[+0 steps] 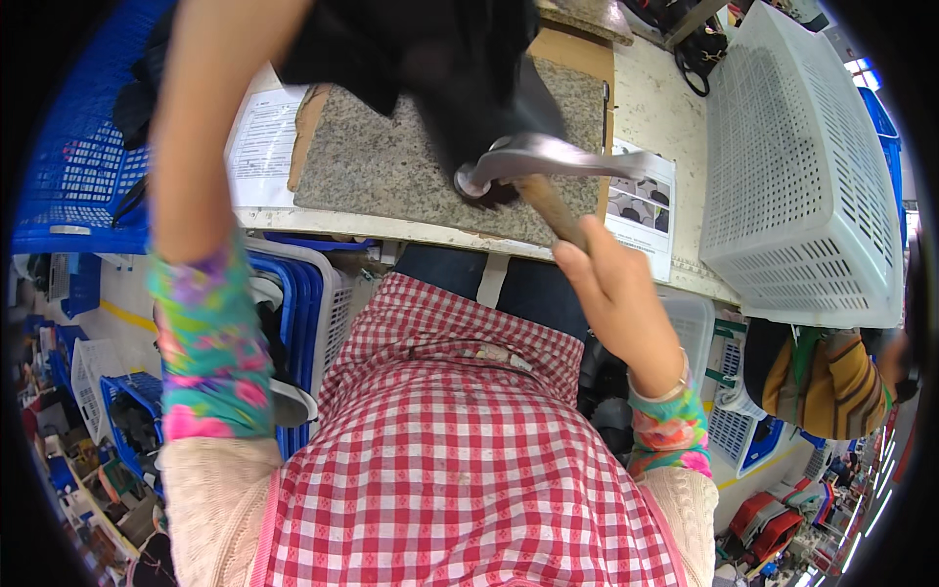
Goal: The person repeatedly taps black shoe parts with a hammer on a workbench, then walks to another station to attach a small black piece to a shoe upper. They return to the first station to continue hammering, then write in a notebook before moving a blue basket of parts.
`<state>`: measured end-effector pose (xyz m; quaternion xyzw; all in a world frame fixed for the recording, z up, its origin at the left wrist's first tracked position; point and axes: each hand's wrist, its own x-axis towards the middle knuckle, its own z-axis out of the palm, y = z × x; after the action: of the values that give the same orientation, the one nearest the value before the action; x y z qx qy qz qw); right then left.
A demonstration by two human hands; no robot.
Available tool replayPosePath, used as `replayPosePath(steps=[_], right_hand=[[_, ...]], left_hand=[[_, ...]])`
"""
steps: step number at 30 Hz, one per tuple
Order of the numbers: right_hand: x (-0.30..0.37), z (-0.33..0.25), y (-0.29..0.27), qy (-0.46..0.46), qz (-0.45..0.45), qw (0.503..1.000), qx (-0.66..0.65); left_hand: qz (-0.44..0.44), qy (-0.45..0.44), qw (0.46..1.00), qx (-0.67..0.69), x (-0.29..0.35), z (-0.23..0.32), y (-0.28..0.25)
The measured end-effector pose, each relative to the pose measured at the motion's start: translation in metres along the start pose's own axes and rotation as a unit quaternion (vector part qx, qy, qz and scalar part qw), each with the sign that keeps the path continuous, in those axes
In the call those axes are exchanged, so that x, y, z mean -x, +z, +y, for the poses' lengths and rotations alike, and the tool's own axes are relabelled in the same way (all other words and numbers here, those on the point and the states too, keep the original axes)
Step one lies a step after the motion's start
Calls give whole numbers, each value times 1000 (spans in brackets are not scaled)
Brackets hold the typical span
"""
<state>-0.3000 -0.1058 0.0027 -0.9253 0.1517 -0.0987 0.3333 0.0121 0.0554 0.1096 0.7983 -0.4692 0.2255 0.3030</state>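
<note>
My right hand (pixel 621 289) is closed around the wooden handle of a hammer (pixel 548 157). Its shiny, curved metal head hovers in front of a black, pliable piece of material (pixel 421 49), and its round face is close to the material's lower end. I cannot tell whether they touch. Blurred in places, the black piece hangs over a speckled stone slab (pixel 362 157). My left forearm reaches up past the top edge near this piece, and the hand itself is outside the picture.
Printed sheets lie on the white worktable (pixel 660 108) beside the slab. A white perforated basket (pixel 782 176) stands at the right, and a blue basket (pixel 73 166) at the left. Stacked blue trays (pixel 298 342) sit below the table edge. Farther right, a person in a striped garment (pixel 831 382) is partly visible.
</note>
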Motion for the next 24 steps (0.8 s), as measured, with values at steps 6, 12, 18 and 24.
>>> replayPosePath(steps=[6, 12, 18, 24], right_hand=[[-17, -16, -14, -33, 83, 996, 13], [-42, 55, 53, 29, 18, 990, 134], [-36, 72, 71, 28, 22, 987, 154], [-39, 66, 70, 35, 25, 987, 158]], left_hand=[[-234, 217, 912, -257, -82, 89, 35], [-522, 209, 827, -20, -20, 26, 122], [-161, 282, 936, -134, 53, -47, 106], [-96, 263, 922, -266, 59, -12, 110]])
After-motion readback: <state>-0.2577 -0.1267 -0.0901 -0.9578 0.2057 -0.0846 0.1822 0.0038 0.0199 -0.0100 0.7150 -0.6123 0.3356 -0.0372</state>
